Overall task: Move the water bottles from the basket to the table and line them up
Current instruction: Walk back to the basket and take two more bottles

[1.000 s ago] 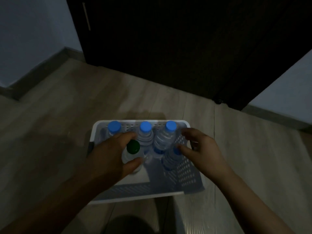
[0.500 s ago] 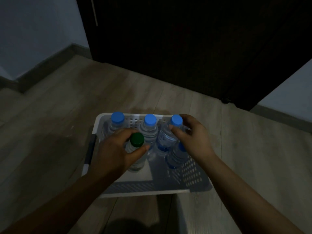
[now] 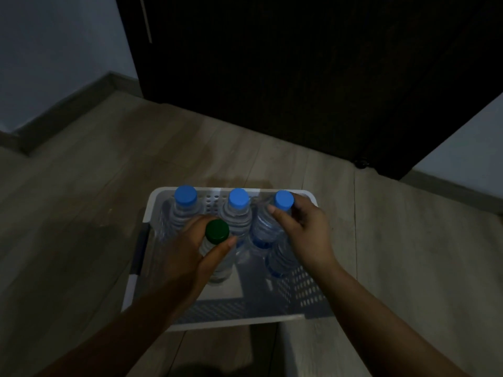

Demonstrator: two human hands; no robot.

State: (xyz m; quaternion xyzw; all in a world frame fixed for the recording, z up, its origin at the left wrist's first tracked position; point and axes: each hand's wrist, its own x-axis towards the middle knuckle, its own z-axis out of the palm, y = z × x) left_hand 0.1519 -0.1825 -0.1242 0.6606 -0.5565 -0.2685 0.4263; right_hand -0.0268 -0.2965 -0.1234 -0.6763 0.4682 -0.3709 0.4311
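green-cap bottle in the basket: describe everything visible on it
The green-capped bottle is clear plastic with a dark green cap. It stands about upright in the white perforated basket, nearer the camera than the blue-capped row. The left hand grips it just below the cap, thumb on the near side. No label discernible.

White basket (image 3: 272,321); blue caps (image 3: 186,195); green cap (image 3: 217,231).
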